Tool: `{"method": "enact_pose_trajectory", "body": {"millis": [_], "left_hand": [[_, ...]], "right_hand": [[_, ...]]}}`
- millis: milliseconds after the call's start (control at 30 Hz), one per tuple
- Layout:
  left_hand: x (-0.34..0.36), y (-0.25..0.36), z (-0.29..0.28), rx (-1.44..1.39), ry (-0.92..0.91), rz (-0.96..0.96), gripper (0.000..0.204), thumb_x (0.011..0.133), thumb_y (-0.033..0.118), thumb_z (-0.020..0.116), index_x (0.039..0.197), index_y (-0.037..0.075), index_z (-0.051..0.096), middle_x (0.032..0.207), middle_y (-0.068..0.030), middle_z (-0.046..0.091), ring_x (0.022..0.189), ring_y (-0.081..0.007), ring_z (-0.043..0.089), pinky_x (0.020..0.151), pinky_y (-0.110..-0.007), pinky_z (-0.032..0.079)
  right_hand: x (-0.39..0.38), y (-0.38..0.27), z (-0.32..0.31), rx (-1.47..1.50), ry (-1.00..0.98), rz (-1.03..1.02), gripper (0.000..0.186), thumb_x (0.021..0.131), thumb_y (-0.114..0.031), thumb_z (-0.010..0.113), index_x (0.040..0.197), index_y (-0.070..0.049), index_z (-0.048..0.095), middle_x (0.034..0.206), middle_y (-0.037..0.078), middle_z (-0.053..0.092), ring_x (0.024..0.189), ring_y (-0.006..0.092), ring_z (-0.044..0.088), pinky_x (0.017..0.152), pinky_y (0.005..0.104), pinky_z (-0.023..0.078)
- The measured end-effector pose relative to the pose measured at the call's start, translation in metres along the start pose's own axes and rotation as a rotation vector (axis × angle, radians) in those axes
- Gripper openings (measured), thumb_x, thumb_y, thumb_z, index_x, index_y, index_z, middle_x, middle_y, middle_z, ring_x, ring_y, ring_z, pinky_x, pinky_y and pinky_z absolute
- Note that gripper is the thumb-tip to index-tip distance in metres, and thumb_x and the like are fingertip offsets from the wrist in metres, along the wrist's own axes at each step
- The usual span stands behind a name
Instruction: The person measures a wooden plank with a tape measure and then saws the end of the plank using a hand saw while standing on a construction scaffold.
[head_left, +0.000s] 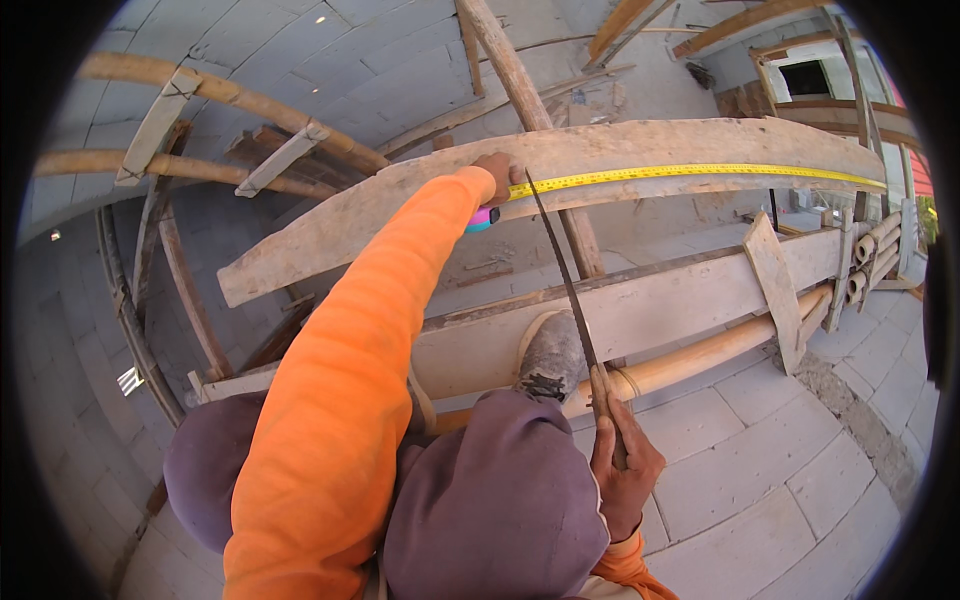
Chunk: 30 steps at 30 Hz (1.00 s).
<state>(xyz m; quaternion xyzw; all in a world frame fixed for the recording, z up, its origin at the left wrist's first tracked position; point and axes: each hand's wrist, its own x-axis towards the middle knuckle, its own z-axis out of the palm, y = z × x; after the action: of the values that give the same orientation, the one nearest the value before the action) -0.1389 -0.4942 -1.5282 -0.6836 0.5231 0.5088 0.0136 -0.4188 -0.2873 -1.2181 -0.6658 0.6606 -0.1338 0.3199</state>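
The person's right grip [628,462] is wrapped around the wooden handle of a handsaw [567,265], whose narrow dark blade slants up and away across the near edge of a long, rough plank [650,150]; its tip lies over the plank just beside the left grip [495,178]. That left grip rests at the plank's upper face, though whether its fingers pinch anything I cannot tell. A yellow measuring tape [690,172] runs along the plank toward its right end, its pink and blue case [483,219] partly hidden by the orange sleeve [340,380]. Nearer the person, a grey shoe [553,358] is beside a pale beam [680,305] and a bamboo pole [700,358].
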Motion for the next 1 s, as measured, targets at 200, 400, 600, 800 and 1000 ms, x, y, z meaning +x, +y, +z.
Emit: {"method": "enact_pose_trajectory", "body": {"millis": [200,400,600,800,1000], "left_hand": [[-0.006,-0.002,-0.007,0.01,0.011,-0.028,0.042,0.069,-0.008,0.066,0.105,0.014,0.069,0.114,-0.0153,0.071,0.108,-0.034,0.068,0.086,-0.041,0.055],[-0.001,0.006,-0.007,0.06,-0.028,0.001,0.042,0.069,-0.007,0.068,0.105,0.014,0.069,0.107,-0.0188,0.072,0.107,-0.0367,0.068,0.087,-0.042,0.055],[0.013,-0.004,-0.013,0.053,-0.151,0.067,0.026,0.081,0.011,0.076,0.106,0.005,0.071,0.094,-0.0103,0.071,0.089,-0.0205,0.067,0.083,-0.035,0.051],[0.013,-0.015,-0.023,-0.172,-0.437,0.12,0.029,0.09,0.003,0.066,0.117,-0.009,0.063,0.1,-0.0134,0.074,0.084,-0.0182,0.071,0.079,-0.03,0.055],[-0.017,0.039,-0.036,-0.257,-0.519,0.069,0.022,0.095,0.0,0.06,0.114,-0.008,0.064,0.1,-0.0136,0.074,0.083,-0.018,0.072,0.079,-0.03,0.057]], "right_hand": [[0.0,-0.009,-0.004,0.021,-0.059,0.051,0.027,0.093,-0.002,0.065,0.119,0.004,0.069,0.106,0.026,0.073,0.099,0.0348,0.074,0.086,0.036,0.057],[-0.007,0.004,-0.01,0.085,0.245,-0.042,0.026,0.094,0.002,0.06,0.118,0.009,0.067,0.107,0.028,0.072,0.101,0.0337,0.073,0.086,0.0372,0.056],[-0.021,0.082,0.02,-0.093,0.613,-0.092,0.032,0.093,0.007,0.055,0.124,0.003,0.061,0.084,0.017,0.061,0.067,0.0267,0.059,0.06,0.0356,0.047],[-0.038,0.17,0.065,-0.37,0.655,-0.112,0.04,0.081,0.005,0.062,0.119,-0.01,0.063,0.078,0.012,0.054,0.063,0.031,0.053,0.054,0.0424,0.04],[-0.041,0.204,0.084,-0.43,0.577,-0.177,0.043,0.08,-0.003,0.066,0.122,-0.013,0.061,0.083,0.009,0.058,0.068,0.0293,0.056,0.062,0.0438,0.042]]}}
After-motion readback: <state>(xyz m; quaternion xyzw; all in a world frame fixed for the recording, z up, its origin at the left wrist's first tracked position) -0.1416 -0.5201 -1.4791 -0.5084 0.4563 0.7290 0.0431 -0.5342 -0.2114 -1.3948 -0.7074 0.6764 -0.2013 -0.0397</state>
